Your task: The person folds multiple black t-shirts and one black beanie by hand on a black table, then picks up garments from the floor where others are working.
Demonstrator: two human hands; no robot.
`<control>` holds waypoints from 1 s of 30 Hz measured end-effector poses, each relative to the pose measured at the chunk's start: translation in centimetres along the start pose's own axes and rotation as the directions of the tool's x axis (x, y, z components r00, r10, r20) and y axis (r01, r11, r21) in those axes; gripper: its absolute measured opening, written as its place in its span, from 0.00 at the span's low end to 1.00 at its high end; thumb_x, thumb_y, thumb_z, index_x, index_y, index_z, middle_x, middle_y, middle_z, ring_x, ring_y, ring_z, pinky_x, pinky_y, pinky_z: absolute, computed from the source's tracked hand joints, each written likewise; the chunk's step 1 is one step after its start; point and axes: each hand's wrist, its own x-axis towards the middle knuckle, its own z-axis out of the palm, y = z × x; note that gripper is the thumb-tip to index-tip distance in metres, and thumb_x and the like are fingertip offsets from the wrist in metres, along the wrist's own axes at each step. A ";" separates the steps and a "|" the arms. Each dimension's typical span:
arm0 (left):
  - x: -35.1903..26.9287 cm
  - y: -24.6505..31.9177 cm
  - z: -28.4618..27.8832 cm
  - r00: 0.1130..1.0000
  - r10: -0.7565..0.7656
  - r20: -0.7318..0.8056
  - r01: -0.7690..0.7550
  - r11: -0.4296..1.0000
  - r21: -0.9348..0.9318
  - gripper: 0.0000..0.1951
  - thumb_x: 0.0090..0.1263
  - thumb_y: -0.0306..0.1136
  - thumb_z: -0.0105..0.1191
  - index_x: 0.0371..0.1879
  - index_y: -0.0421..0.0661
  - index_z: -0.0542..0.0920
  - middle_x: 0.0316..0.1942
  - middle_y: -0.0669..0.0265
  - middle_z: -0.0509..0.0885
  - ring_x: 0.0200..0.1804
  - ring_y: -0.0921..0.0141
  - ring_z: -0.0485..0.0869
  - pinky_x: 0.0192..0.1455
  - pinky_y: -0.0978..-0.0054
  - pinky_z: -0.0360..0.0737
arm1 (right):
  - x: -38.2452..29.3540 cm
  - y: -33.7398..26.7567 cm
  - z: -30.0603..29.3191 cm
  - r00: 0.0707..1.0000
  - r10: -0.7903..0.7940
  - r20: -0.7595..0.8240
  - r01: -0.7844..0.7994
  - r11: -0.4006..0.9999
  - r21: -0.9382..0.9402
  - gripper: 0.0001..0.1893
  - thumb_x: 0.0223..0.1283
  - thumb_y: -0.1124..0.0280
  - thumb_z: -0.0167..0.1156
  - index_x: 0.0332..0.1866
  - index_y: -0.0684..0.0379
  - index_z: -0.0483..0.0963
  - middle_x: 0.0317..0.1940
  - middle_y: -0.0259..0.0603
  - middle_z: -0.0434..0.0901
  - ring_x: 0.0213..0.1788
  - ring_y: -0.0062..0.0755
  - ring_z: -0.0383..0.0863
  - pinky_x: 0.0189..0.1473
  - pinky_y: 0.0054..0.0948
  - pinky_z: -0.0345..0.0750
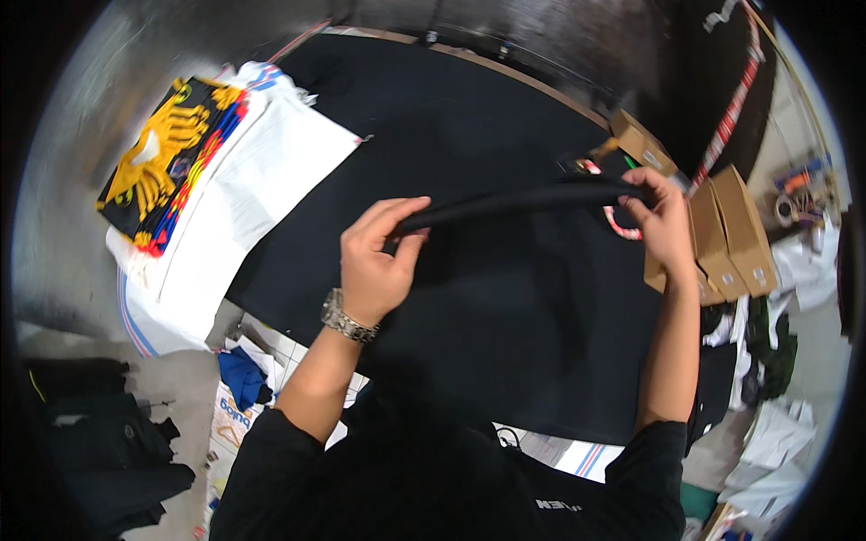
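A narrow length of black fabric (521,203) stretches between my two hands above the black-covered table (487,338). Its left end is pinched between the thumb and fingers of my left hand (379,253), which wears a metal-banded watch. My right hand (659,216) grips the other end, higher up at the right. Against the dark cover, the lower outline of the fabric is hard to make out. Just below the fabric, beside my right hand, shows a red-and-white curved handle or loop (621,226); the rest of it is hidden.
At the left, a pile of yellow, black, red and blue printed fabric pieces (169,162) lies on a white sack (284,159). Cardboard boxes (724,233) stand along the right edge, and a smaller box (643,143) sits at the far right corner. Dark clothing (111,446) is heaped at lower left.
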 end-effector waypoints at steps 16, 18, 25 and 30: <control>-15.9 -13.9 4.7 0.865 -0.501 -0.016 0.424 0.715 0.556 0.13 0.64 0.39 0.67 0.31 0.41 0.84 0.24 0.60 0.85 0.30 0.58 0.86 0.36 0.62 0.82 | -21.3 13.2 18.0 0.750 0.644 -0.151 -0.651 0.759 -0.002 0.12 0.59 0.75 0.65 0.48 0.62 0.78 0.35 0.44 0.84 0.38 0.49 0.86 0.46 0.44 0.81; -15.2 -13.7 4.8 0.826 -0.564 0.018 0.429 0.647 0.630 0.13 0.64 0.39 0.67 0.28 0.42 0.83 0.24 0.61 0.85 0.31 0.57 0.86 0.37 0.60 0.82 | -21.0 13.8 18.1 0.745 0.657 -0.120 -0.667 0.740 -0.087 0.13 0.58 0.76 0.66 0.48 0.64 0.78 0.31 0.44 0.83 0.38 0.46 0.86 0.45 0.41 0.80; -10.6 -15.8 5.1 0.811 -0.575 0.109 0.426 0.708 0.563 0.16 0.63 0.32 0.67 0.46 0.42 0.80 0.24 0.63 0.84 0.32 0.59 0.87 0.40 0.60 0.82 | -16.6 16.0 17.2 0.736 0.675 -0.051 -0.677 0.733 -0.063 0.24 0.56 0.76 0.68 0.59 0.62 0.73 0.32 0.43 0.84 0.41 0.42 0.87 0.50 0.38 0.80; -2.3 -21.5 9.1 0.803 -0.578 0.146 0.458 0.754 0.470 0.24 0.64 0.31 0.66 0.58 0.42 0.75 0.29 0.63 0.83 0.32 0.65 0.84 0.41 0.67 0.81 | -8.8 20.8 17.6 0.716 0.689 -0.112 -0.675 0.725 0.139 0.27 0.56 0.81 0.66 0.63 0.60 0.71 0.39 0.43 0.82 0.45 0.37 0.84 0.53 0.36 0.80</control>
